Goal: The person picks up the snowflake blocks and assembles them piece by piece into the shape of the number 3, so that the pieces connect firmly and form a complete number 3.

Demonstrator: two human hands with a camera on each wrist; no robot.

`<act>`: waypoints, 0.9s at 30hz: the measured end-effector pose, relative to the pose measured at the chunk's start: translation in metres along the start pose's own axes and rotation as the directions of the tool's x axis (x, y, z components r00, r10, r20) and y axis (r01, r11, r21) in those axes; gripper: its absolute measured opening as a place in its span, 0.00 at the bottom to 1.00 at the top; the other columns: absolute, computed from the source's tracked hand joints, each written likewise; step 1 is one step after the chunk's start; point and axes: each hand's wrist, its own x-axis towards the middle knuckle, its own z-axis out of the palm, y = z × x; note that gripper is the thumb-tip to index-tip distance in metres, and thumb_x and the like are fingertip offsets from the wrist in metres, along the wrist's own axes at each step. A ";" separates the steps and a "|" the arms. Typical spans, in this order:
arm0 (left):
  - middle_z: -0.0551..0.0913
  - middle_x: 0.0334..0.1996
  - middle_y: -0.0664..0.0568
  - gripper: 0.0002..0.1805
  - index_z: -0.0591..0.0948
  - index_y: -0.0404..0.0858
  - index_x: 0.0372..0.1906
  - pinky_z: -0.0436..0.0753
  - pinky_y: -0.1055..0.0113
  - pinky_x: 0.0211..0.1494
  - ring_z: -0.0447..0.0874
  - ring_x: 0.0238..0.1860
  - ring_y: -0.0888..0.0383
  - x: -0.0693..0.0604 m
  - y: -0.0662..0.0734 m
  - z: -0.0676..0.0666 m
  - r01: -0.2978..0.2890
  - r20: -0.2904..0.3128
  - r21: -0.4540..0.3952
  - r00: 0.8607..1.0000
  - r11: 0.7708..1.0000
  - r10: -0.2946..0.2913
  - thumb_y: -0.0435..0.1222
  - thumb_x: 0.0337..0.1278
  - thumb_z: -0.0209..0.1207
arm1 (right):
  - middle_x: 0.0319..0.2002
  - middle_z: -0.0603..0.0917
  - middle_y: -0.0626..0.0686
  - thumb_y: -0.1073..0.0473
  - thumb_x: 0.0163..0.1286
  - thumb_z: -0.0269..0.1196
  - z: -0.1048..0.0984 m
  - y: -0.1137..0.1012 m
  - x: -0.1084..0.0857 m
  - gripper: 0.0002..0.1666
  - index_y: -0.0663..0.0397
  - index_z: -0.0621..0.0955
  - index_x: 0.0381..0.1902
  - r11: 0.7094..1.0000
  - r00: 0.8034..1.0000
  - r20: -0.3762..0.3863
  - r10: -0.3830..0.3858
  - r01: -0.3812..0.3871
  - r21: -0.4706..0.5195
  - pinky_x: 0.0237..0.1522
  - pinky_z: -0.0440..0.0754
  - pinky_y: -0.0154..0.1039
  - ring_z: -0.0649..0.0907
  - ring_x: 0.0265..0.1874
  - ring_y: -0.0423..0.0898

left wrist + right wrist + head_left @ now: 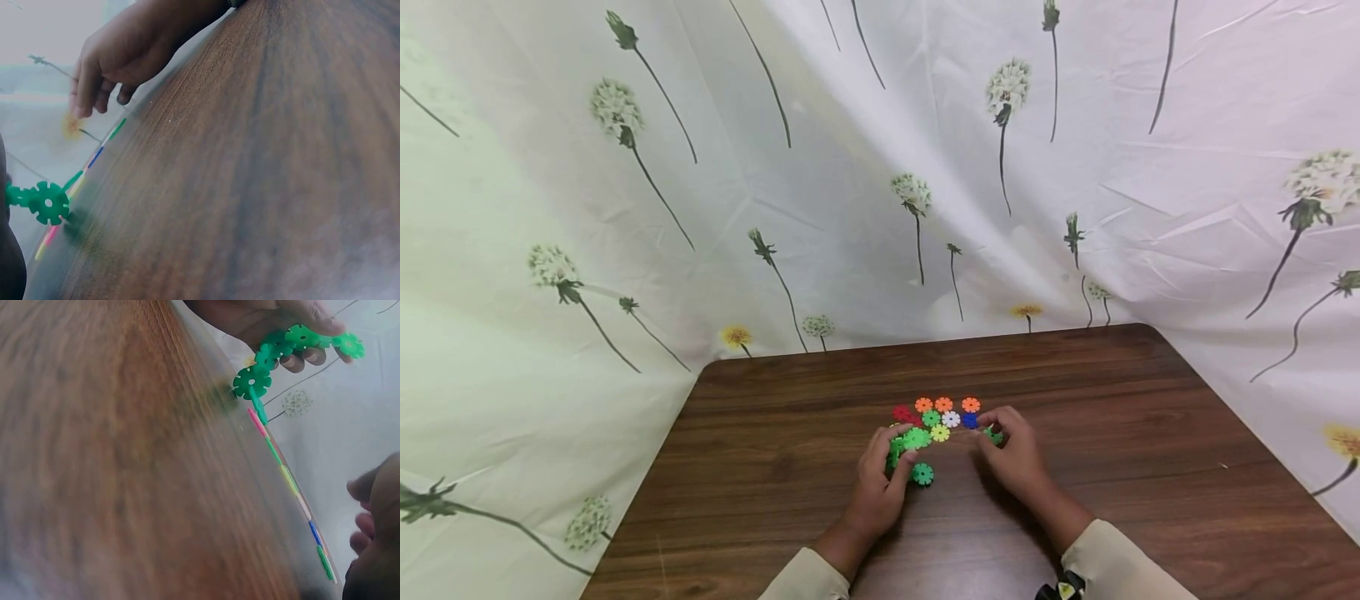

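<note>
Your left hand [877, 475] pinches a chain of green snowflake discs [916, 438], which curves down toward the bench [767, 475]. Your right hand [1018, 457], loosely curled around nothing, hovers to its right, nearer the flat blue snowflake disc [970, 421] and lone green snowflake disc [993, 435].

HEAD: looking forward and down from above, far back, over brown wood-grain tabletop [760, 467] | LEFT WRIST: set low and close, tilted, facing bare right hand [125, 53] | RIGHT WRIST: likewise low, close, tilted, facing bare left hand [256, 322] | SHARED, BOTH WRISTS: green chain of notched round plastic discs [40, 200]
</note>
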 end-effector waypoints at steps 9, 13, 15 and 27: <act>0.82 0.55 0.54 0.20 0.75 0.44 0.73 0.85 0.63 0.61 0.81 0.54 0.64 0.000 0.000 0.000 0.003 0.019 -0.011 1.000 1.000 -0.003 0.34 0.85 0.56 | 0.38 0.87 0.52 0.73 0.64 0.77 0.001 -0.003 -0.003 0.11 0.58 0.87 0.42 0.993 0.992 0.095 -0.087 0.079 0.089 0.33 0.81 0.35 0.82 0.34 0.45; 0.83 0.55 0.54 0.20 0.75 0.46 0.73 0.85 0.62 0.62 0.81 0.54 0.64 0.000 -0.001 0.000 0.001 0.021 -0.006 1.000 1.000 -0.001 0.34 0.85 0.56 | 0.38 0.86 0.52 0.69 0.69 0.75 0.000 -0.006 -0.004 0.09 0.57 0.88 0.44 0.986 0.981 0.153 -0.117 0.097 0.136 0.35 0.82 0.36 0.81 0.35 0.44; 0.83 0.56 0.54 0.20 0.75 0.47 0.73 0.85 0.62 0.62 0.81 0.55 0.64 0.000 -0.001 0.000 0.008 0.024 -0.010 1.000 1.000 -0.008 0.34 0.85 0.56 | 0.39 0.87 0.53 0.68 0.70 0.75 0.000 -0.006 -0.005 0.08 0.57 0.88 0.44 0.983 0.977 0.165 -0.135 0.111 0.149 0.35 0.82 0.36 0.82 0.36 0.45; 0.82 0.59 0.54 0.20 0.74 0.46 0.74 0.84 0.61 0.67 0.81 0.58 0.63 -0.001 0.003 -0.002 0.036 0.053 -0.041 0.998 0.998 -0.034 0.36 0.86 0.54 | 0.36 0.86 0.50 0.68 0.70 0.75 0.002 -0.005 -0.006 0.09 0.60 0.87 0.47 0.977 0.955 0.243 -0.170 0.132 0.165 0.34 0.82 0.35 0.80 0.33 0.39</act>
